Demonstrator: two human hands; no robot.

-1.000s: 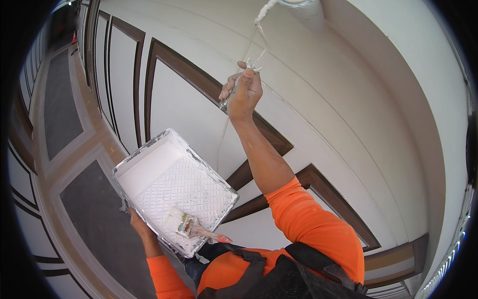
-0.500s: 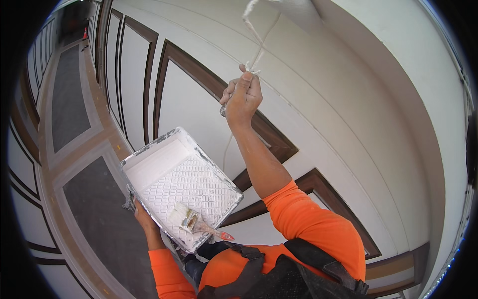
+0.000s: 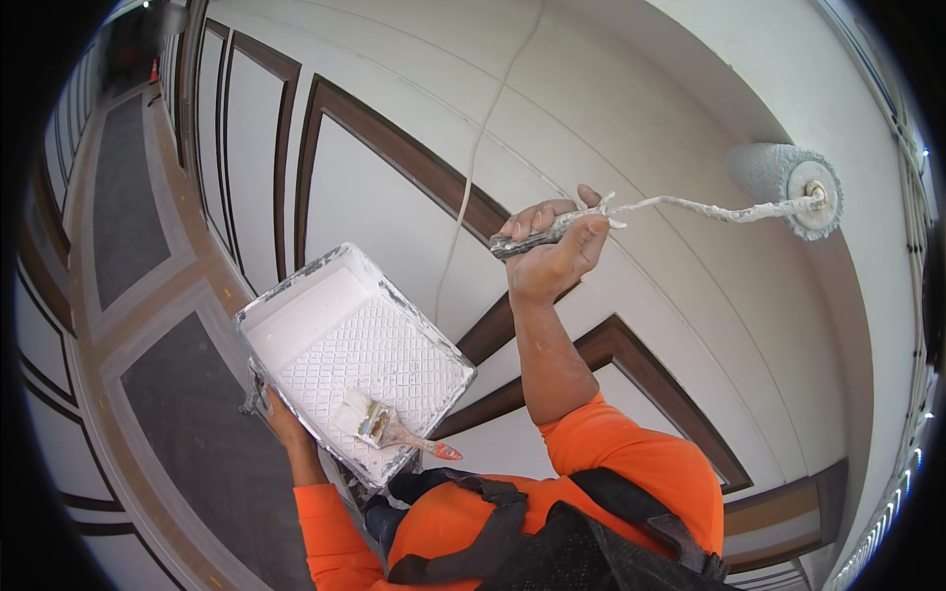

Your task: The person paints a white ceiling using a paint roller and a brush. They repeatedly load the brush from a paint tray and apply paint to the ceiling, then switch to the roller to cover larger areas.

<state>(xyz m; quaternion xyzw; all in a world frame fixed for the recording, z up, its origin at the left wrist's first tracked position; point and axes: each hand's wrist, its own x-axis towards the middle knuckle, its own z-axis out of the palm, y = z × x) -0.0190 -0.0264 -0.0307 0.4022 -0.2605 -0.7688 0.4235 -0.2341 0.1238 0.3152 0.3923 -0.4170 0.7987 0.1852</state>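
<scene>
Paint-caked roller [image 3: 791, 189], white tray [image 3: 340, 340] — brush [image 3: 375, 422] inside

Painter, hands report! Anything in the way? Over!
Right hand gripping paint roller. Left hand holding paint tray. Paintbrush lying in it, maybe in the way.

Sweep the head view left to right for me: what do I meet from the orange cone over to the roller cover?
Orange cone → left hand → paintbrush → right hand → roller cover.
</scene>
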